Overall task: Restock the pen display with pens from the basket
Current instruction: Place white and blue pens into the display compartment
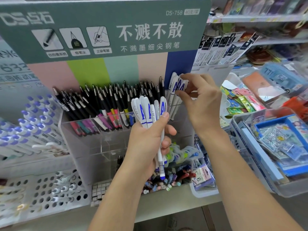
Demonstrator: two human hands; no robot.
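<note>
Left hand gripping white pens, right pinching pens beside black pens.

A clear acrylic pen display with a green header card stands on the shelf. Its upper tier is packed with black-capped pens, tips up and leaning left. At the display's right end, a few white pens with a blue letter A stand upright in the last compartment, pinched at their tops by the right hand. A fanned bunch of matching white pens is gripped upright by the left hand before the display's front wall.
</note>
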